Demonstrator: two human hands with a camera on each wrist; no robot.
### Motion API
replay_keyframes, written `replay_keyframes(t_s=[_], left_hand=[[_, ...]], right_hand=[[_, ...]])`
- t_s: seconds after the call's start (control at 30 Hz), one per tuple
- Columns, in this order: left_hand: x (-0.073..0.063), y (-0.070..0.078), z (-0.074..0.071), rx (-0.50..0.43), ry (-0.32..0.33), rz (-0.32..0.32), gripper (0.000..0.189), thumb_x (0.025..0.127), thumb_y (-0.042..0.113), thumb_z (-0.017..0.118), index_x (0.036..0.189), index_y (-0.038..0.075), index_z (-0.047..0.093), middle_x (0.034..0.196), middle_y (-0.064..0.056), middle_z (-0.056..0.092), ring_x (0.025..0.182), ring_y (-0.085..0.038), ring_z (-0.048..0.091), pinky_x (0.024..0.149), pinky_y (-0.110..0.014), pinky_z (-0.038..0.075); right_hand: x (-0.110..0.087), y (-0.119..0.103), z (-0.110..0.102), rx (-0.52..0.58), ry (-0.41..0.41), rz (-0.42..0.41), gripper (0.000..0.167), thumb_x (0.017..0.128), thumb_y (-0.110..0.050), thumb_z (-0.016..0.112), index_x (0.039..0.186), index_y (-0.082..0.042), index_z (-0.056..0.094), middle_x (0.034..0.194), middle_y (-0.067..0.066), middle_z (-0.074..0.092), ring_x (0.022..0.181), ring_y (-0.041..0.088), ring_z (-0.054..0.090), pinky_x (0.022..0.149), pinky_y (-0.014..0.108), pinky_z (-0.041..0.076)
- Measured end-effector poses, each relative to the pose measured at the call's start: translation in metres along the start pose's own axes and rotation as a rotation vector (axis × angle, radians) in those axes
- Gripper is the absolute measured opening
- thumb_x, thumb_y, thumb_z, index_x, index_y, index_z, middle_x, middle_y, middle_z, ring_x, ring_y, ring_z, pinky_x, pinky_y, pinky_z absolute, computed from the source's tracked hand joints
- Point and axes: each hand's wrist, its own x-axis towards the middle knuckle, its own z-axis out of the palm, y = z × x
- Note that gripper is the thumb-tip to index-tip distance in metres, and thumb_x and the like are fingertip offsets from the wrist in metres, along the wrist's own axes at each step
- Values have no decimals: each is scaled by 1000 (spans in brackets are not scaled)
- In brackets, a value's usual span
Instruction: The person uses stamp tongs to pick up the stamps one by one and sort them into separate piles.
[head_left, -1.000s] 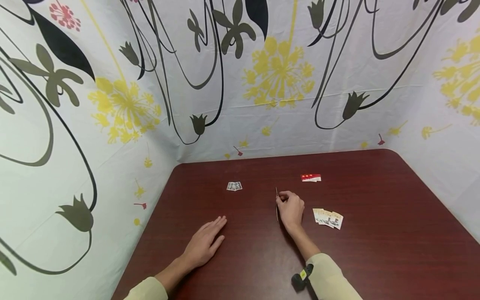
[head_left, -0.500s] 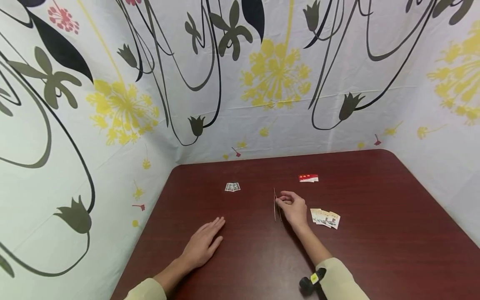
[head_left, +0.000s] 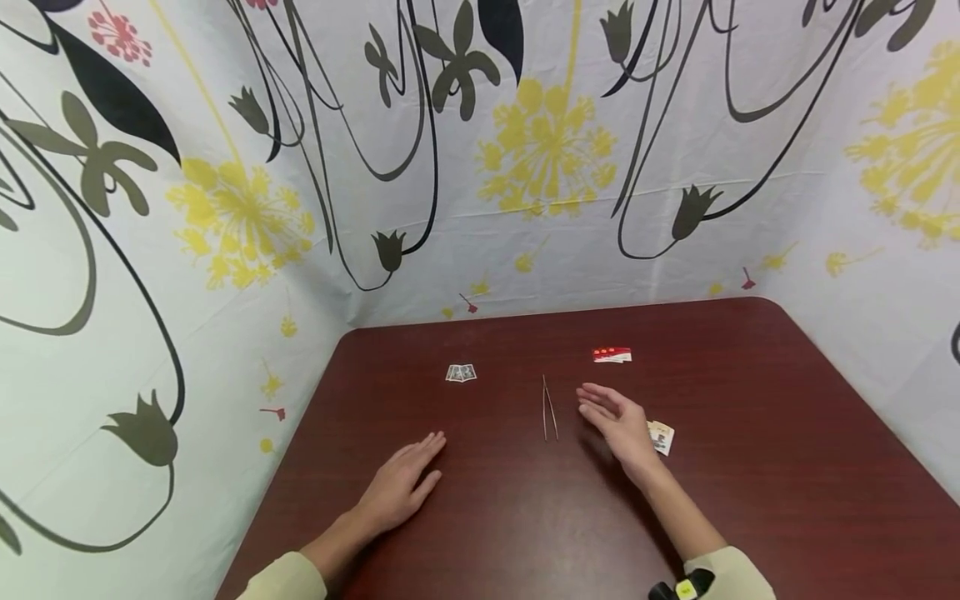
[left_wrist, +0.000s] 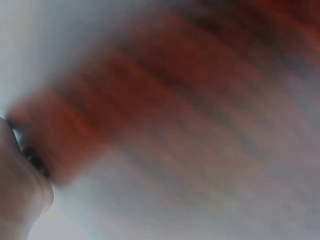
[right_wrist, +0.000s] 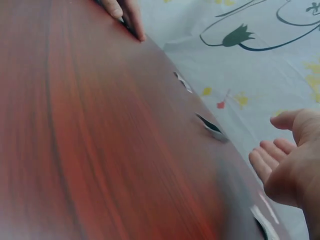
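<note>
A thin, pale pair of tweezers (head_left: 548, 408) lies in a narrow V on the dark red table (head_left: 480, 550), joined end away from me. In the head view my right hand (head_left: 618, 425) hovers just right of them with loose fingers, holding nothing. It partly hides a fan of yellowish paper slips (head_left: 662, 437). My left hand (head_left: 401, 483) rests palm down on the table to the left, fingers extended. The right wrist view shows my right hand (right_wrist: 295, 160) at its right edge and the tweezers (right_wrist: 212, 130) low on the tabletop. Blur fills most of the left wrist view.
Farther back on the table lie small grey-and-white printed slips (head_left: 461, 372) at left and red-and-white slips (head_left: 612, 355) at right. A white floral cloth (head_left: 450, 192) hangs like walls behind the table and at its sides.
My right hand has let go of the tweezers and drawn away to the right, now covering part of the yellowish slips. The tweezers have spread into a V. My left hand stays put.
</note>
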Motion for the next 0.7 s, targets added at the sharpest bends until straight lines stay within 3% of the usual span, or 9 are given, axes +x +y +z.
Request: replay_keyframes(t_s=[0.1, 0.2, 0.37, 0.5, 0.7], left_hand=[[0, 0, -1, -7, 13, 4, 57, 105, 20, 69, 156, 1, 52, 158, -14, 53, 147, -30, 50, 117, -55, 44], [1, 1, -1, -23, 18, -11, 57, 104, 19, 70, 155, 1, 53, 157, -14, 55, 146, -30, 51, 116, -55, 44], [0, 2, -4, -50, 4, -74, 57, 104, 22, 70, 156, 7, 53, 156, -14, 56, 143, -32, 54, 113, -57, 47], [2, 3, -9, -77, 12, -119, 53, 106, 24, 69, 156, 12, 56, 151, -6, 62, 136, -28, 60, 107, -55, 52], [8, 3, -20, -128, 24, -153, 46, 106, 23, 68, 151, 14, 61, 137, 8, 71, 127, -19, 66, 103, -51, 55]], right_hand=[[-7, -6, -19, -30, -49, -78, 46, 104, 3, 65, 147, 13, 53, 142, 26, 64, 118, 0, 68, 100, 19, 54], [-13, -12, -38, -94, -82, -142, 45, 106, -1, 63, 148, 11, 53, 141, 16, 67, 125, 3, 66, 101, 18, 53], [-24, -20, -64, -255, -104, -259, 41, 108, -3, 59, 149, 5, 56, 142, 25, 65, 128, 9, 66, 100, 14, 51], [-31, -24, -79, -370, -97, -326, 39, 108, 1, 57, 147, 1, 59, 139, 31, 64, 126, 3, 65, 98, 12, 51], [-38, -29, -95, -605, -34, -343, 35, 107, -4, 62, 141, -7, 67, 132, 18, 72, 111, -7, 66, 88, 6, 49]])
